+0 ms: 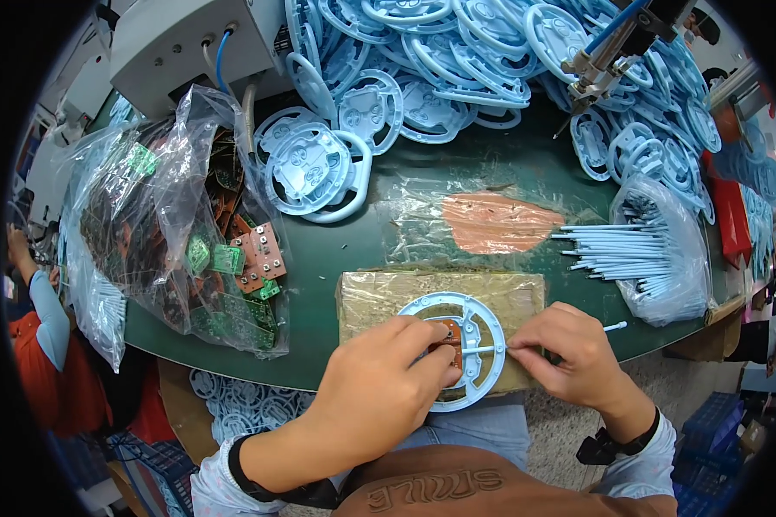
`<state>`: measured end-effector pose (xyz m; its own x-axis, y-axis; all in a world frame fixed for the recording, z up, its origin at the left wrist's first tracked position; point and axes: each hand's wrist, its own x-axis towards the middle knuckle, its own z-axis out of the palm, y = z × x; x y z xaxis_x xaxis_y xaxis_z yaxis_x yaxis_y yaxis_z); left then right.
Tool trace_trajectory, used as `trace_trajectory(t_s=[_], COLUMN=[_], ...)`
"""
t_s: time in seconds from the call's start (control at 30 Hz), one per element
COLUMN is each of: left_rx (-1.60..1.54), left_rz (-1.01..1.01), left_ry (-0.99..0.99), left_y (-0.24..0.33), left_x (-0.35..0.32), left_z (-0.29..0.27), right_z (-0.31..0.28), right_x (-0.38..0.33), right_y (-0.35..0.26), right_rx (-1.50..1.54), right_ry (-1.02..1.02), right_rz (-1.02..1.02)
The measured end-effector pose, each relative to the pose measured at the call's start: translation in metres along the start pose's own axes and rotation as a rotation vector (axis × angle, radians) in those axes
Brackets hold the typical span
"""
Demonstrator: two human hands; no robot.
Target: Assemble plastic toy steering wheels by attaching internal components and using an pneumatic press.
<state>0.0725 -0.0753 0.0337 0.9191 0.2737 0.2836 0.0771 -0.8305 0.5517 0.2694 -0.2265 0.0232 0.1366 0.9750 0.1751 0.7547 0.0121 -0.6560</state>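
On a tape-wrapped block (366, 297) lies a light-blue plastic toy steering wheel (492, 323), open side up. My left hand (379, 392) covers its left part, with thumb and fingers closed on a small brown circuit board (454, 331) at the hub. A thin light-blue plastic stick (614, 327) runs from the wheel's right side, and my right hand (569, 349) pinches it just outside the rim. The stick's far end shows beyond my knuckles; its middle is hidden by that hand.
Many blue wheels (440, 108) are heaped at the back. A plastic bag (159, 224) of circuit boards stands left, and a bag of blue sticks (621, 254) lies right. A metal-tipped tool (591, 82) hangs at upper right; a grey machine (190, 52) stands upper left.
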Motion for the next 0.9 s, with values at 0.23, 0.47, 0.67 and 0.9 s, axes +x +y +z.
trace_trajectory(t_s=[0.23, 0.47, 0.67, 0.9], left_rx=[-0.061, 0.126, 0.130, 0.097], left_rz=[-0.054, 0.075, 0.107, 0.090], left_ry=[-0.077, -0.035, -0.019, 0.000], left_y=[0.004, 0.005, 0.005, 0.007], left_x=[0.001, -0.012, -0.015, -0.015], left_z=[-0.004, 0.008, 0.009, 0.011], right_z=[-0.002, -0.017, -0.127, -0.215], right_x=[0.002, 0.011, 0.096, 0.126], right_y=[-0.002, -0.008, -0.030, -0.009], right_rx=[-0.028, -0.167, -0.176, 0.579], right_ry=[0.012, 0.023, 1.003, 0.258], right_rz=[0.006, -0.103, -0.238, -0.177])
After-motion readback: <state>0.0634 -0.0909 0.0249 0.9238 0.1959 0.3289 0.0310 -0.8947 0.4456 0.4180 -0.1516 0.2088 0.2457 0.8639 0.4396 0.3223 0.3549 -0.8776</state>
